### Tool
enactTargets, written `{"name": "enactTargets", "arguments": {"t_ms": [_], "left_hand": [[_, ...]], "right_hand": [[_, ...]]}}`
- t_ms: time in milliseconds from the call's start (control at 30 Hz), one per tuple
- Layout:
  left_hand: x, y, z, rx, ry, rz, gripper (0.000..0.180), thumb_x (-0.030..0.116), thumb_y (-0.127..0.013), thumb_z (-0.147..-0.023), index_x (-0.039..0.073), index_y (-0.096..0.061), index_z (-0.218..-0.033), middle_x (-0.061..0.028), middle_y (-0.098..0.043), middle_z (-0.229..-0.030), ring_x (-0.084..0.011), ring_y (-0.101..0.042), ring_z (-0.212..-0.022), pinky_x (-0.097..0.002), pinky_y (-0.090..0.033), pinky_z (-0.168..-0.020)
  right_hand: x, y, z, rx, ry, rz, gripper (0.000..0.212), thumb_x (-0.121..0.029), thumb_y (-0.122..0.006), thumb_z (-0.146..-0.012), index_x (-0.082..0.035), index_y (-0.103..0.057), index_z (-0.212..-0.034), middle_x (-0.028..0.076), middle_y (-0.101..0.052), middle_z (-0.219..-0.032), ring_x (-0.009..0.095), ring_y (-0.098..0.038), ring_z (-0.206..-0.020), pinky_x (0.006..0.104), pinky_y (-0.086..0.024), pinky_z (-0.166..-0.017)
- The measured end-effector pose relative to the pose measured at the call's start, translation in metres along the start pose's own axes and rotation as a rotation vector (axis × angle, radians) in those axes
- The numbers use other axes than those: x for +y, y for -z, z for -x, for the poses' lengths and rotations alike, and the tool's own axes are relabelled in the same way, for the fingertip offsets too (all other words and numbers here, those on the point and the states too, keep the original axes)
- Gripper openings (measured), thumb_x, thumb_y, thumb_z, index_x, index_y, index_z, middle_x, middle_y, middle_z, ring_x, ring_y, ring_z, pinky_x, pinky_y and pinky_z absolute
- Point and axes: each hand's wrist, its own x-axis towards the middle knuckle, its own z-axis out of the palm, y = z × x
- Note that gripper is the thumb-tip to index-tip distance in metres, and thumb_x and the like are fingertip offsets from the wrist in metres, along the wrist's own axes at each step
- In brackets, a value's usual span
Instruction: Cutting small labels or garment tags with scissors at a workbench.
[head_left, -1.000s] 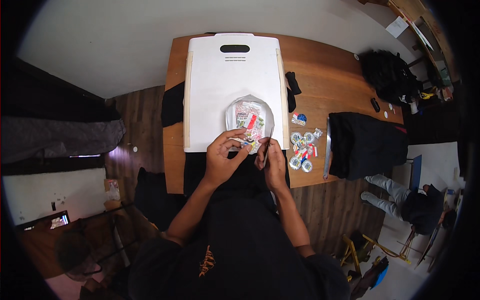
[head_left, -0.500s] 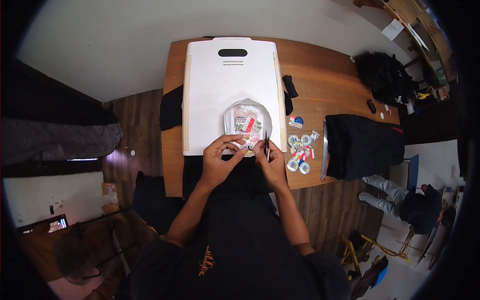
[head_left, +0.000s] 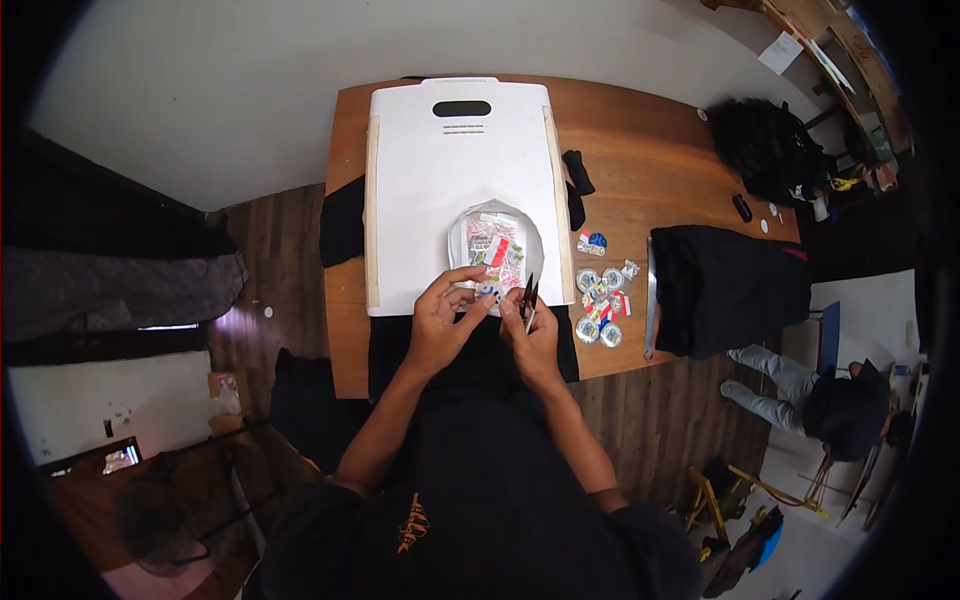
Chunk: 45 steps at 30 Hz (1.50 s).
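My left hand (head_left: 440, 318) pinches a small printed cutout (head_left: 490, 290), whitish with dark and coloured marks, between thumb and fingers. Close by, my right hand (head_left: 533, 345) grips a pair of dark-bladed scissors (head_left: 531, 287), blades pointing away from me. Its thumb and a fingertip are at the cutout's right side; whether they touch it, I cannot tell. Just beyond both hands lies a white bag (head_left: 536, 238) with its mouth spread, holding printed pieces (head_left: 490, 232) in red, white and green. Under the bag is a large white board (head_left: 450, 180) with a dark oval slot.
Right of the board, several round and flag-like printed cutouts (head_left: 600, 305) lie in a cluster on the wooden table (head_left: 640, 150). Farther right are a metal ruler (head_left: 652, 300), folded black cloth (head_left: 720, 290) and a black bag (head_left: 765, 150). Another person (head_left: 840, 410) is off to the right.
The cutout shows more clearly between my fingers now. My right hand has shifted slightly, and the scissors tilt more to one side. My left hand keeps its pinch.
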Motion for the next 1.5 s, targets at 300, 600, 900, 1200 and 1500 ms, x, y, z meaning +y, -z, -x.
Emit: {"name": "enactTargets", "arguments": {"t_ms": [300,600,900,1200,1500], "left_hand": [[0.003,0.003,-0.002,0.013,0.000,-0.013,0.024,-0.006,-0.068,-0.091,-0.008,-0.065,-0.114,-0.0127,-0.070,-0.106,-0.0130,-0.066,-0.095,-0.0254,-0.053,-0.087],[0.007,0.010,-0.008,-0.034,-0.067,-0.123,0.024,-0.006,-0.066,-0.092,-0.008,-0.068,-0.116,-0.0133,-0.069,-0.110,-0.0124,-0.066,-0.096,-0.0239,-0.054,-0.086],[0.006,0.010,-0.007,-0.033,-0.057,-0.121,0.024,-0.005,-0.068,-0.090,-0.004,-0.070,-0.114,-0.0136,-0.070,-0.110,-0.0133,-0.066,-0.096,-0.0247,-0.052,-0.085],[0.005,0.012,-0.007,-0.070,-0.077,-0.166,0.025,-0.007,-0.067,-0.090,-0.006,-0.069,-0.115,-0.0158,-0.069,-0.110,-0.0158,-0.066,-0.100,-0.0262,-0.054,-0.089],[0.004,0.011,-0.007,-0.085,-0.099,-0.192,0.023,-0.003,-0.069,-0.090,-0.003,-0.071,-0.113,-0.0129,-0.071,-0.106,-0.0126,-0.066,-0.094,-0.0245,-0.052,-0.083]], "right_hand": [[0.000,0.002,0.004,-0.105,0.003,-0.017,0.024,-0.025,-0.055,-0.103,-0.004,-0.054,-0.113,-0.005,-0.044,-0.068,0.004,-0.037,-0.054,0.0202,-0.027,-0.049],[-0.002,0.016,0.011,-0.271,-0.133,-0.068,0.039,-0.038,-0.038,-0.108,-0.002,-0.051,-0.114,-0.001,-0.038,-0.061,0.007,-0.032,-0.046,0.0221,-0.028,-0.046],[0.008,0.020,0.008,-0.340,-0.105,-0.143,0.040,-0.040,-0.037,-0.109,-0.003,-0.053,-0.106,-0.004,-0.033,-0.055,0.006,-0.027,-0.043,0.0227,-0.025,-0.043],[0.004,0.015,0.008,-0.319,-0.117,-0.147,0.040,-0.040,-0.037,-0.109,-0.003,-0.053,-0.104,-0.004,-0.032,-0.055,0.006,-0.026,-0.043,0.0232,-0.025,-0.044],[0.005,0.016,0.007,-0.320,-0.115,-0.140,0.039,-0.039,-0.036,-0.109,-0.004,-0.052,-0.103,-0.004,-0.032,-0.055,0.006,-0.026,-0.043,0.0232,-0.025,-0.045]]}}
